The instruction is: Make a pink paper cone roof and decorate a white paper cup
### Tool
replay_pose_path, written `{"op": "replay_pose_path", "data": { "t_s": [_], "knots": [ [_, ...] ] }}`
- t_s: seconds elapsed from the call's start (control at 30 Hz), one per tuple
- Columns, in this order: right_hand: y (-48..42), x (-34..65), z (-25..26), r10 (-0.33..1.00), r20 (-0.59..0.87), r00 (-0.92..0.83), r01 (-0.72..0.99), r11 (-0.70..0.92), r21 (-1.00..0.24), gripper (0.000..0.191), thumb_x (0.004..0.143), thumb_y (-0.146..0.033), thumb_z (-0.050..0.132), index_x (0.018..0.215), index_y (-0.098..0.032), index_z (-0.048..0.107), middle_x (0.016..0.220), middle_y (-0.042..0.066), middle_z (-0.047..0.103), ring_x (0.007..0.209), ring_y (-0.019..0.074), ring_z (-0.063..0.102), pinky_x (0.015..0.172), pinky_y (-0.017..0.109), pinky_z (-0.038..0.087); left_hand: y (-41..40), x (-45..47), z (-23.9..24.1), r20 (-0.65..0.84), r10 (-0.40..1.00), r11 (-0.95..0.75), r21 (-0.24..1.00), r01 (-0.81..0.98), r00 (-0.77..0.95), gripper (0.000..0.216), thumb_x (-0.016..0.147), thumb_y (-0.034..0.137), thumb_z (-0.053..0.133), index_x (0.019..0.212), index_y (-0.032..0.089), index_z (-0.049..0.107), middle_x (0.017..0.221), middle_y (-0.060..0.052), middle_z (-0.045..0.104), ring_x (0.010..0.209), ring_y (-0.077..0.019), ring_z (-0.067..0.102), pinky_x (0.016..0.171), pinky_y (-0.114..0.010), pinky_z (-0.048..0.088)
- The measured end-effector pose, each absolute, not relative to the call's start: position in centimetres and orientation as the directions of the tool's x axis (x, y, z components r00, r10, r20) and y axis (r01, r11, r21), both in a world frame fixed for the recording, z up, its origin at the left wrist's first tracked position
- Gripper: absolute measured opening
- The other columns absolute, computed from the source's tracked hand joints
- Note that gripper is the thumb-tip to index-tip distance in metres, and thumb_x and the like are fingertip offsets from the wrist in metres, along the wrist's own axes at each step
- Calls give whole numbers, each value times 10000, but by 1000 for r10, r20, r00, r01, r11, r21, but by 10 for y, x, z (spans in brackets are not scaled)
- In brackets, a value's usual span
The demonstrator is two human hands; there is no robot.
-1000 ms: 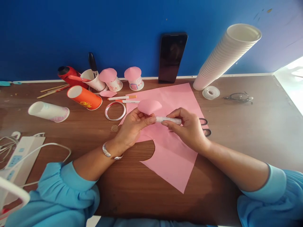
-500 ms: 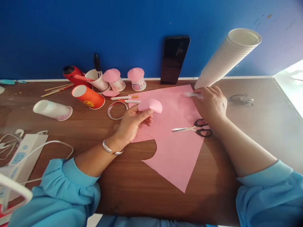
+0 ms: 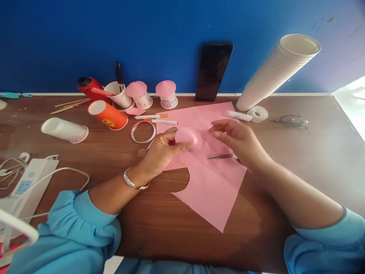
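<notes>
A small pink paper cone (image 3: 185, 137) is pinched between the thumb and fingers of my left hand (image 3: 167, 149), held over the pink paper sheet (image 3: 211, 190). My right hand (image 3: 236, 137) hovers to the right of the cone, apart from it, with thumb and fingers a little spread and nothing visible in them. Below that hand lies a pair of scissors (image 3: 221, 156), its handles partly covered. Behind it rests a white glue tube (image 3: 238, 115), beside a roll of clear tape (image 3: 258, 113). A rounded piece is cut out of the sheet's left side.
Two decorated cups with pink cone tops (image 3: 167, 99) stand near the blue wall. Left of the sheet are two markers (image 3: 151, 117), a tape ring (image 3: 143, 132), an orange cup (image 3: 110, 116) and a white cup (image 3: 64, 130). A tall cup stack (image 3: 273, 72) leans behind, near a phone (image 3: 213, 72).
My right hand has let go of the glue tube, which lies on the sheet's edge, and moved left toward the cone. My left hand has shifted slightly right with the cone.
</notes>
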State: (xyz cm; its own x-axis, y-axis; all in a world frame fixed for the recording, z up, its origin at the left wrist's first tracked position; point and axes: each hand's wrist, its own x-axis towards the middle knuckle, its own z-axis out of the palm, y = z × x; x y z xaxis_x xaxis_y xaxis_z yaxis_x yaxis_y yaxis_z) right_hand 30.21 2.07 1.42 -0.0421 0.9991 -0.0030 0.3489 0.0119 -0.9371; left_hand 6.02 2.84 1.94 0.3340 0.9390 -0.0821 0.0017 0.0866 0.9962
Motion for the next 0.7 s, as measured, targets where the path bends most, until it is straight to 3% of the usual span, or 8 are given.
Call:
{"op": "replay_pose_path", "data": {
  "t_s": [0.07,0.2,0.4,0.7],
  "knots": [
    [10,286,15,944,-241,-224,48,-236,-971,489,867,-528,740,1243,-233,639,1106,87,753,935,223,696,787,377,555,26,61,23,-94,931,79,995,56,354,199,768,407,863,798,217,809,833,-12,597,787,-153,525,720,-289,445],
    [3,271,13,884,-305,-354,-246,-403,-882,539,802,-405,838,1274,-246,634,1019,41,753,864,166,674,761,303,528,24,63,26,-123,895,99,992,80,429,215,752,406,876,830,219,806,826,-5,578,781,-150,533,709,-286,444],
    [2,271,13,885,-321,-338,-355,-435,-828,532,750,-249,869,1237,-243,653,897,-12,727,719,99,585,641,220,436,21,65,24,-196,874,207,978,24,445,249,747,417,881,825,205,774,811,3,512,767,-138,486,688,-280,426],
    [-1,263,15,884,-332,-330,-394,-449,-802,535,717,-257,883,1196,-254,644,766,-58,697,721,131,630,741,284,506,19,67,17,-246,882,305,948,-91,401,207,758,382,874,787,203,775,808,-1,583,830,-154,550,789,-295,468]
  ]
}}
